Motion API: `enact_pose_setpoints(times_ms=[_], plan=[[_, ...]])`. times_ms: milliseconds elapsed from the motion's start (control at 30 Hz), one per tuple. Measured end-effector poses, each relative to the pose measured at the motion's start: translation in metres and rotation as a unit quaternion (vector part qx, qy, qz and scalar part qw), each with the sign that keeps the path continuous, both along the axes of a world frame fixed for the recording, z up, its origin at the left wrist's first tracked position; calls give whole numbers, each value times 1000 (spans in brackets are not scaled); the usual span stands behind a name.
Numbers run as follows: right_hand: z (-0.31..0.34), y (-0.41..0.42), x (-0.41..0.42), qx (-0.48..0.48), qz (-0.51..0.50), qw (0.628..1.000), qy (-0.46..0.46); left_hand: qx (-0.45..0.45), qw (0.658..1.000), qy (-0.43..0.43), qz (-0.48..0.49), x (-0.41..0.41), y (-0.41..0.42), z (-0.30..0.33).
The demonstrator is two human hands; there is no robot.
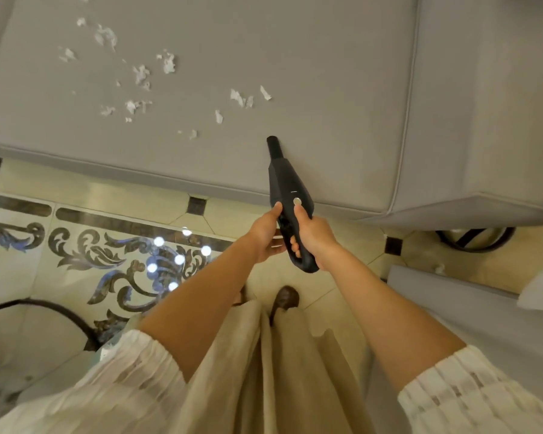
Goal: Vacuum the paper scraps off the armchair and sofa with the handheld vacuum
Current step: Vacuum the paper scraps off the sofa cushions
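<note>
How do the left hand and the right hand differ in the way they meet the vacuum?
The right hand wraps the handle of the vacuum, fingers curled through it; the left hand only touches the body's side. The right thumb lies on top just below the round button; the left thumb runs along the left edge. Both hands meet the vacuum near its rear, with the nozzle aimed at the paper scraps on the sofa cushion.

sofa (295,57) cropped at top, vacuum (287,186) handle partly hidden by right hand (314,238)
</note>
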State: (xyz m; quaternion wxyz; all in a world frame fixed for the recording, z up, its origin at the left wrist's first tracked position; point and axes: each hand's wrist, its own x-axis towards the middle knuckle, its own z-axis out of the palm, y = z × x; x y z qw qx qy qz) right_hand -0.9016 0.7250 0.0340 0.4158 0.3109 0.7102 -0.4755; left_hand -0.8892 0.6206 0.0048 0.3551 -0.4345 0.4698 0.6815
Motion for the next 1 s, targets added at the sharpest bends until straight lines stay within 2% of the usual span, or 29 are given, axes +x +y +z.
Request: enact_pose_setpoints(times_ms=[500,767,1000], plan=[[-16,-45,-82,-25,-5,1000,3,-43,998,39,39,-72,-35,-1],[-16,-36,-39,-17,20,1000,4,-29,999,28,16,-31,-33,-1],[-25,-32,17,24,96,993,57,2,999,11,35,30,-29,-3]])
